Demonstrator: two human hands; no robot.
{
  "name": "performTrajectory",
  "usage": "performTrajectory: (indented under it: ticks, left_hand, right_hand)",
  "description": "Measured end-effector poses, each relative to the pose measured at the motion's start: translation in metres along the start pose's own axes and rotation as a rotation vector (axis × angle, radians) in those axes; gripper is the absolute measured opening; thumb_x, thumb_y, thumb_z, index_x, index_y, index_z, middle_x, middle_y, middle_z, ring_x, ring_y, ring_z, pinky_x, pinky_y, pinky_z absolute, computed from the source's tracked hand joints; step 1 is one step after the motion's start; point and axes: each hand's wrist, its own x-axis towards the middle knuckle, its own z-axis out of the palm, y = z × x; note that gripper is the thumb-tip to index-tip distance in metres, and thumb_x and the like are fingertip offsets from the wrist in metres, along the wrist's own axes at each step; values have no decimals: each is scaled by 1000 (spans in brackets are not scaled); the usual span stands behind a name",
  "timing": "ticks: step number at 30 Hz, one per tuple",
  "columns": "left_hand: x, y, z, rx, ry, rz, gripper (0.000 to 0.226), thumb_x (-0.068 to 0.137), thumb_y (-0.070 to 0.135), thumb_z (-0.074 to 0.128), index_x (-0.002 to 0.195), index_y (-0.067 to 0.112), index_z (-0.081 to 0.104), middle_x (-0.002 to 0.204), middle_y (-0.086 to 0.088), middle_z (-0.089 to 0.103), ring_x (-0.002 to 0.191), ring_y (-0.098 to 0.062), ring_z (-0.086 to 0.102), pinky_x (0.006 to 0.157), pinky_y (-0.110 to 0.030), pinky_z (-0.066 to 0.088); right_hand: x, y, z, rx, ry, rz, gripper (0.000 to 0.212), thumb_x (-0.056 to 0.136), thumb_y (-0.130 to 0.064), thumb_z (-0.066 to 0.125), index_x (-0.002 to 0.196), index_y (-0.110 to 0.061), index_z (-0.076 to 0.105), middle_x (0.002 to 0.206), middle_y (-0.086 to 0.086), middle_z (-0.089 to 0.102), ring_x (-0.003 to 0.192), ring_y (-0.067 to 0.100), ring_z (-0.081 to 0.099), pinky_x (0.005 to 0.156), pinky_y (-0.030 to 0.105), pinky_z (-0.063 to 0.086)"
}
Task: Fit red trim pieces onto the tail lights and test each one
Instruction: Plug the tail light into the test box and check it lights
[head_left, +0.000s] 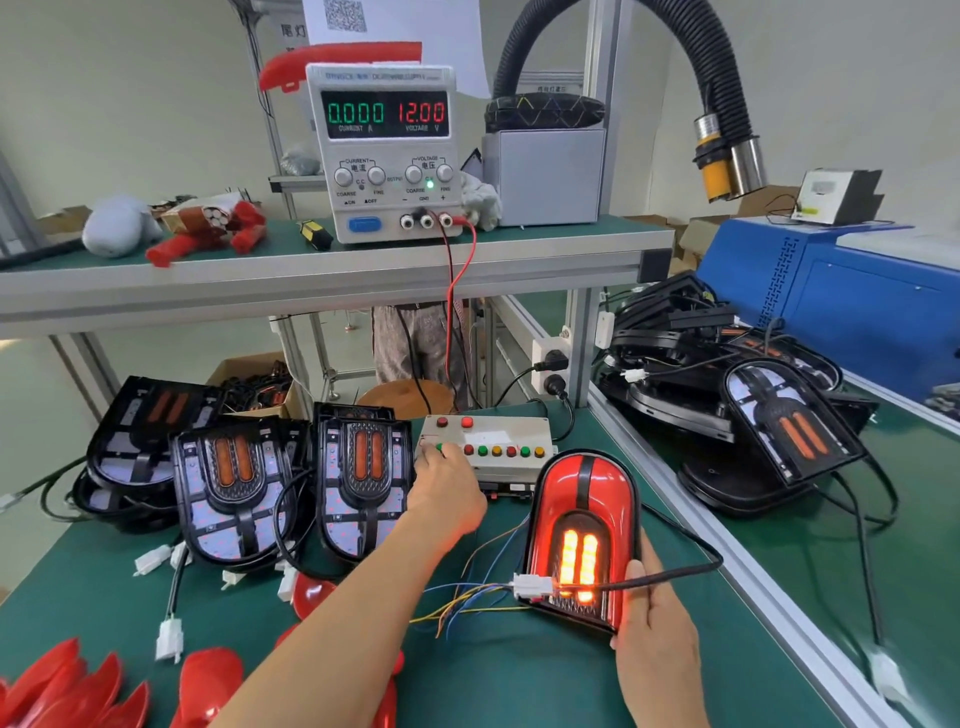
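Tail light: the tail light (584, 525) with its red trim fitted stands tilted on the green tabletop (519, 680), right of centre, its two central bars glowing orange.
Right hand: the right hand (655, 623) holds the light's lower right edge, thumb on the front face, the other fingers curled behind it.
Left hand: the left hand (445, 486) reaches to the button box (488, 447), fingers bent down onto its left end; which button they touch I cannot tell.
Wiring: a white connector (532, 586) with coloured wires lies against the light's lower left.
Unfitted lights: several black tail lights (234, 488) without trim stand to the left; another heap (769, 415) lies on the neighbouring tabletop to the right.
Trim pieces: loose red trim pieces (67, 691) lie at the near left edge.
Shelf: a power supply (387, 150) on the upper shelf (311, 270) reads 0.000 and 12.00.
Room: a black ribbed hose (696, 57) arches overhead; a blue machine (841, 306) sits far right.
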Motion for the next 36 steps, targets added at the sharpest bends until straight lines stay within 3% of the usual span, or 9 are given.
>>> performTrajectory:
  ticks: [7, 13, 20, 23, 26, 28, 31, 33, 36]
  left_hand:
    - [-1, 0, 1, 18, 3, 13, 63, 100, 21, 54, 144, -10, 22, 148, -28, 30, 147, -43, 22, 124, -45, 19]
    - [-1, -3, 1, -2, -3, 19, 63, 98, 21, 56, 142, -9, 23, 150, -31, 26, 147, -43, 20, 124, -44, 19]
    - [0, -5, 0, 6, -12, 34, 57, 98, 19, 54, 141, -7, 26, 147, -30, 30, 145, -43, 25, 122, -44, 22]
    - [2, -6, 3, -7, -25, 26, 64, 97, 21, 57, 145, -3, 21, 152, -35, 22, 147, -44, 20, 123, -43, 19]
    - [1, -5, 6, 15, -33, 23, 77, 99, 25, 56, 151, -6, 9, 157, -39, 9, 151, -46, 9, 125, -44, 15]
    - [1, -5, 7, 38, -23, 24, 81, 100, 27, 55, 153, -8, 5, 158, -39, 3, 152, -47, 5, 124, -45, 13]
    - [3, -5, 8, 44, -18, 35, 80, 100, 27, 54, 154, -7, 6, 161, -35, -2, 151, -47, 6, 124, -45, 14]
    - [5, -5, 8, 40, -32, 31, 80, 100, 27, 54, 154, -6, 7, 161, -33, -4, 151, -47, 9, 125, -45, 15]
    - [8, -4, 8, 17, -38, 18, 76, 99, 23, 54, 154, -6, 10, 162, -30, -4, 150, -47, 11, 123, -45, 19]
  right_hand:
    - [0, 1, 1, 1, -17, 1, 57, 92, -61, 24, 148, -56, 34, 136, 3, 65, 117, 41, 63, 108, 55, 47]
    - [1, 2, 1, -4, -2, -17, 36, 103, -50, 31, 132, -70, 33, 128, 1, 69, 109, 38, 67, 103, 49, 51]
    - [3, 4, 5, 8, -13, -4, 58, 90, -64, 24, 147, -58, 35, 134, 4, 65, 113, 39, 66, 105, 54, 51]
    - [7, 10, 6, -4, -19, -4, 56, 95, -59, 25, 150, -53, 37, 123, 1, 69, 85, 23, 70, 82, 31, 60]
    - [10, 16, 6, -25, 8, -35, 45, 105, -47, 31, 148, -55, 40, 104, -2, 72, 63, 14, 66, 58, 7, 46]
    - [10, 17, 7, -31, 13, -48, 43, 105, -46, 32, 147, -58, 39, 104, -1, 73, 64, 14, 66, 62, 10, 48]
    - [11, 19, 8, -22, 5, -59, 45, 105, -46, 33, 149, -56, 38, 116, 4, 73, 80, 16, 65, 91, 38, 57]
    - [12, 21, 8, -19, 2, -56, 45, 106, -44, 33, 150, -55, 38, 119, 2, 73, 85, 16, 62, 96, 44, 55]
    - [14, 24, 10, -40, 12, -74, 43, 107, -42, 33, 146, -61, 38, 105, -8, 72, 61, 8, 64, 70, 19, 52]
